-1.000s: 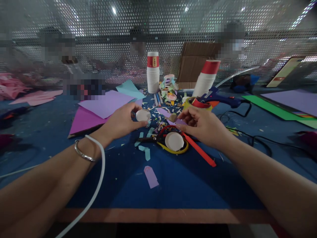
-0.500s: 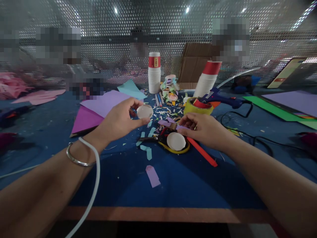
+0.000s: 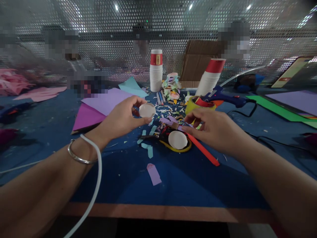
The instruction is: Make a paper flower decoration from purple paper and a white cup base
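A small round white paper disc with a shallow rim, like a cup bottom [image 3: 147, 111], is pinched by its edge between the thumb and fingers of my left hand [image 3: 122, 115]. Just above the purple paper strips [image 3: 170, 122] hovers my right hand [image 3: 213, 129], fingers loosely curled and thumb apart, with nothing visible between them. A second white paper disc [image 3: 177, 140] lies on the yellow-and-black handles of a pair of scissors [image 3: 165, 144]. Under and beside my right hand runs an orange-red strip [image 3: 204, 150].
Paper scraps litter the blue table [image 3: 116, 185]. Behind them stand two stacks of paper cups [image 3: 156, 74] [image 3: 209, 77], a decorated cup [image 3: 172, 84] and markers [image 3: 160, 98]. A blue glue gun [image 3: 223, 96] rests on yellow tape [image 3: 193, 107]. Coloured sheets [image 3: 106, 100] lie left.
My right hand has shifted slightly right and its thumb and fingers have parted a little. My left hand still holds the disc. The whole view has shifted slightly.
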The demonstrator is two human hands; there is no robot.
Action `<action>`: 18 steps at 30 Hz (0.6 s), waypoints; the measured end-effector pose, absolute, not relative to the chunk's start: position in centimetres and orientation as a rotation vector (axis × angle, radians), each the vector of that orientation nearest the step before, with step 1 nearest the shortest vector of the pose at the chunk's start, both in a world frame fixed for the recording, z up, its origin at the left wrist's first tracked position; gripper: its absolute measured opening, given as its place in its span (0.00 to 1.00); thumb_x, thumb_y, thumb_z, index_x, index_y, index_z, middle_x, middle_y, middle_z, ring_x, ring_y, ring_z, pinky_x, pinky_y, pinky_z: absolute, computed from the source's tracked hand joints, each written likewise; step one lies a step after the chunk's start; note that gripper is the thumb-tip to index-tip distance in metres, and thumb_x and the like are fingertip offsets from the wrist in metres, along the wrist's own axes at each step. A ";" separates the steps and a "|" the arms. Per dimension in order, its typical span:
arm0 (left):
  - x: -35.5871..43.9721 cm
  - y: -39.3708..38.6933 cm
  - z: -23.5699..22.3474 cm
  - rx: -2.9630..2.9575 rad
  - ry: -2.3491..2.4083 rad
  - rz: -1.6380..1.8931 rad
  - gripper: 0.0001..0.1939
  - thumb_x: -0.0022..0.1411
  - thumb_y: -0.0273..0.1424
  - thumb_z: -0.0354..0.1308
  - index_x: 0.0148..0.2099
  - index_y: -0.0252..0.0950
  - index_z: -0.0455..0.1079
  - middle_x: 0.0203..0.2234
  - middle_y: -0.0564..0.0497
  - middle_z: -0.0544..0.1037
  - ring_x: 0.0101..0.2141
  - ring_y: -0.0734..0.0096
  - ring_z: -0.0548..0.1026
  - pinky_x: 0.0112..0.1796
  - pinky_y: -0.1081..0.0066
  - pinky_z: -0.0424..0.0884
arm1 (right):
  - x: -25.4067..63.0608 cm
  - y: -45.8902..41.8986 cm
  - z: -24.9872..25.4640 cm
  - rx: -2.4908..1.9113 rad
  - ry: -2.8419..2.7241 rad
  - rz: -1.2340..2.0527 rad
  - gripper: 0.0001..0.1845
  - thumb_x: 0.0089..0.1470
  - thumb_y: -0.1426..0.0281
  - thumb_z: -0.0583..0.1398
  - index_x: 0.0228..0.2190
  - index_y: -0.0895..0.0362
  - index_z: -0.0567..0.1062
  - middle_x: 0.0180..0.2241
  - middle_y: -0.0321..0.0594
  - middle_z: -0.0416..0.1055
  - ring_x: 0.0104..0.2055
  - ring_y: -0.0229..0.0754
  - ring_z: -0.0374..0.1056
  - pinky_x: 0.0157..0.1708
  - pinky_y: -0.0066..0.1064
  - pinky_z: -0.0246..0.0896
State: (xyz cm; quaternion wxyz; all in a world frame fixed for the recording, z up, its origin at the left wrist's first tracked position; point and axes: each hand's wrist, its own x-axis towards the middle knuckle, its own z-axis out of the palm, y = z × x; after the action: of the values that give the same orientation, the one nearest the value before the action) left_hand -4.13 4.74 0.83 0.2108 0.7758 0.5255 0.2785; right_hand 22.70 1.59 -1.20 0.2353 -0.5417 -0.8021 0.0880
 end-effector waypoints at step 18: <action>-2.2 3.4 0.4 1.546 1.029 0.776 0.33 0.44 0.25 0.69 0.53 0.40 0.61 0.39 0.51 0.76 0.43 0.63 0.76 0.42 0.65 0.73 | 21.5 0.9 -1.5 -1.368 -2.357 0.325 0.05 0.55 0.72 0.62 0.36 0.55 0.74 0.33 0.39 0.74 0.32 0.41 0.67 0.32 0.31 0.58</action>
State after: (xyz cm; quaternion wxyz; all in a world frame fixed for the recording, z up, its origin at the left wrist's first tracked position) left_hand -2.17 3.42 0.38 0.5349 0.6488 0.4321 0.3258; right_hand 21.50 0.93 -1.47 0.1973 -0.4887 -0.8419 0.1160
